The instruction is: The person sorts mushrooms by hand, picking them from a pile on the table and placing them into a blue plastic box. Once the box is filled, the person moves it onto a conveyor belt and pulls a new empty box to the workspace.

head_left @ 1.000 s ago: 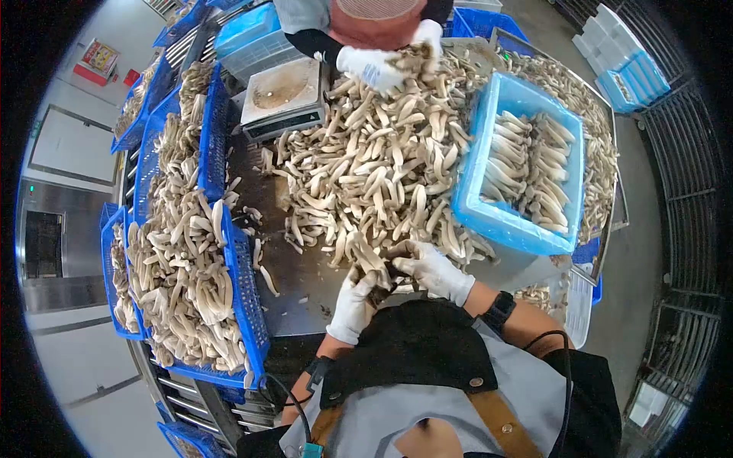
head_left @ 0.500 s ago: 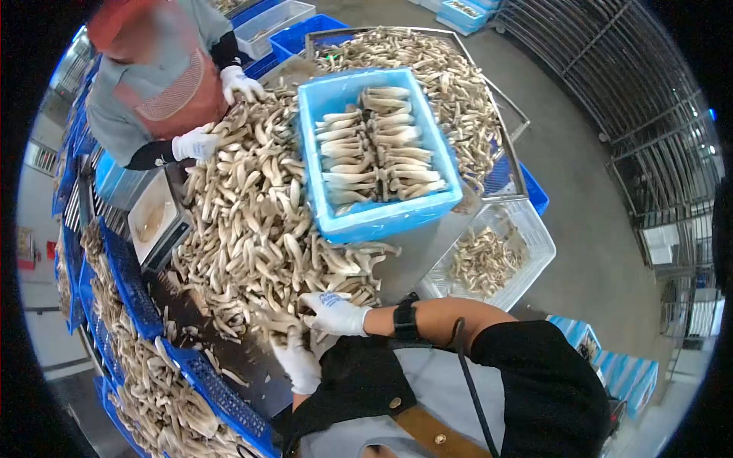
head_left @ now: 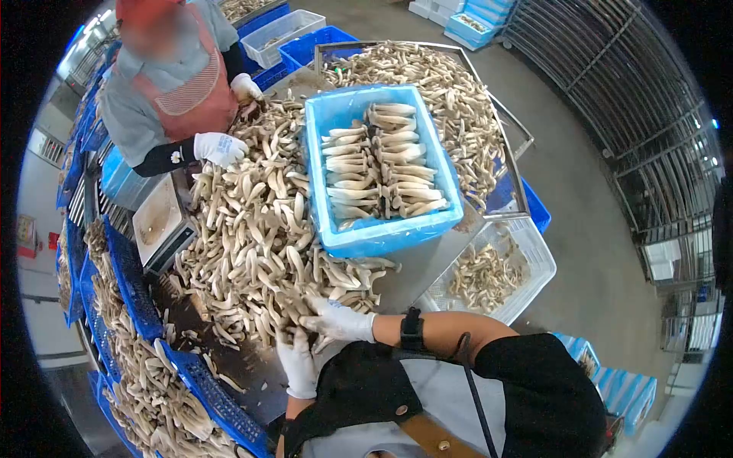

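A large heap of pale, long-stemmed mushrooms (head_left: 252, 229) covers the work table in front of me. At the heap's near edge, my left hand (head_left: 298, 365), in a white glove, has its fingers bent around mushrooms. Close beside it, my right hand (head_left: 340, 319), also gloved and with a black band on the wrist, closes on mushrooms from the right; its fingertips are slightly blurred and partly hidden among the stems. Beyond my hands stands a light-blue, plastic-lined box (head_left: 389, 243) with mushrooms laid in two neat rows.
Across the heap, a co-worker (head_left: 164, 107) in white gloves handles mushrooms. A scale (head_left: 160, 221) stands at the left, near blue crates (head_left: 206, 389) of mushrooms. A translucent bin (head_left: 538, 267) holds small pieces at the right. Another mushroom pile (head_left: 427, 72) lies behind the box.
The view has shifted, so the scene sits slightly lower. Both my hands have moved a little within the near edge of the heap. The co-worker's nearer hand has moved farther over the mushrooms.
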A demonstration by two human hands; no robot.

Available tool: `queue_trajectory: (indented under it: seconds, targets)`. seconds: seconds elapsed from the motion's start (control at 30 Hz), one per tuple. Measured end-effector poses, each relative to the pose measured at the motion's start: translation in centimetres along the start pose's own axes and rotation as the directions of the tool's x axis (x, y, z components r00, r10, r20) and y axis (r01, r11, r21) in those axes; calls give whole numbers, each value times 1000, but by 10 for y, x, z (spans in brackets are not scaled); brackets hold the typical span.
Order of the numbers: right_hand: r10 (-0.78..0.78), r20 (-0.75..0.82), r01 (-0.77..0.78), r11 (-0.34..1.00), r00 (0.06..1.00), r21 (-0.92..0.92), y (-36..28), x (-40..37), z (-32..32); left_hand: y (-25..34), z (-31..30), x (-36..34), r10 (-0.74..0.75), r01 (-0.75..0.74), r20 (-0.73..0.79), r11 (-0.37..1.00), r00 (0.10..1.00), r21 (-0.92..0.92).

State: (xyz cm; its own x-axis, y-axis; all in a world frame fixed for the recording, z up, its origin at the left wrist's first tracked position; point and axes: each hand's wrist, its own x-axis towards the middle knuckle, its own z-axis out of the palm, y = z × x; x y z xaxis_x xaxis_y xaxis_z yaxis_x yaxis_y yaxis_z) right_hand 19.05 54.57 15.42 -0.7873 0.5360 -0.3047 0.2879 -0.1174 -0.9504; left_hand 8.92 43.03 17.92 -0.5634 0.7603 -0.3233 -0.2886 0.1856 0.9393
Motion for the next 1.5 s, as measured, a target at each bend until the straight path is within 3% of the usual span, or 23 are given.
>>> queue_trajectory:
  seconds: [0.07,0.2,0.3,0.33,0.37,0.43,0.57,0.6,0.7,0.77,0.83,0.9,0.93,1.03,1.1,1.13,1.2,1.27,1.3,1.37,1.4,1.43,1.5]
  targets:
    - [-146,-108,131,982,983,-136,19,9,3,-9,4,10,25,-25,27,1000,999,-14]
    - [38,40,-51,911,998,410,20,14,-14,11,25,11,106,-108,23,984,994,141]
    - [69,-95,-37,952,993,304,-4,0,-36,15,40,17,46,-66,-143,988,989,-141]
    - [-11,17,3,920,1000,393,-16,-1,-47,20,45,16,51,-61,-111,994,993,-95]
    - [13,78,-40,937,997,348,-14,-2,-51,5,31,22,-30,28,49,999,998,32]
    - [-125,177,85,972,976,220,-23,-1,-65,-17,33,30,-44,28,148,994,988,109]
    - [-86,74,48,908,994,417,-49,-4,-113,15,66,31,-73,81,99,993,992,-85]
    - [-104,32,82,910,994,406,-62,-7,-131,16,65,34,-51,51,49,999,998,-14]
    - [-307,-158,333,927,938,174,-46,14,-227,5,53,43,44,-41,-56,998,997,52]
    - [-328,-313,136,852,891,-505,-74,2,-278,12,56,43,91,-87,-143,995,986,40]
    - [-393,-325,-92,507,860,-857,-52,3,-321,-2,39,53,104,-94,-195,994,975,58]
    - [-341,-162,-107,173,926,-979,11,-5,-332,2,32,53,97,-68,-259,991,961,118]
    - [-241,-205,-167,169,949,-971,2,-11,-323,-4,21,54,123,-80,-284,984,951,157]
    - [-264,-268,-215,213,927,-953,8,-13,-318,2,14,38,105,-65,-374,991,921,117]
    - [-236,-120,-111,49,964,-993,34,-5,-328,-24,-16,25,99,-33,-450,988,888,152]
    - [-239,-82,-62,90,967,-994,44,-3,-337,-38,-32,18,200,109,-509,851,837,514]
    - [-353,-8,50,155,935,-987,23,0,-335,-71,-51,1,341,19,-467,791,816,611]
    - [-513,9,150,233,858,-961,-14,0,-322,-93,-72,-15,289,140,-279,420,916,897]
    - [-378,40,223,454,925,-862,-33,-7,-304,-105,-75,-22,300,78,-154,252,942,965]
    - [-80,100,121,840,992,-529,-72,-21,-268,-125,-72,-34,188,3,-35,165,982,986]
    - [-72,385,306,744,920,-594,-75,-34,-248,-137,-70,-35,130,9,-28,147,991,989]
    - [-93,520,397,761,849,-513,-41,-43,-223,-150,-69,-32,70,7,-17,131,997,991]
    - [264,633,335,668,727,-664,16,-52,-182,-163,-62,-24,125,34,-56,173,991,984]
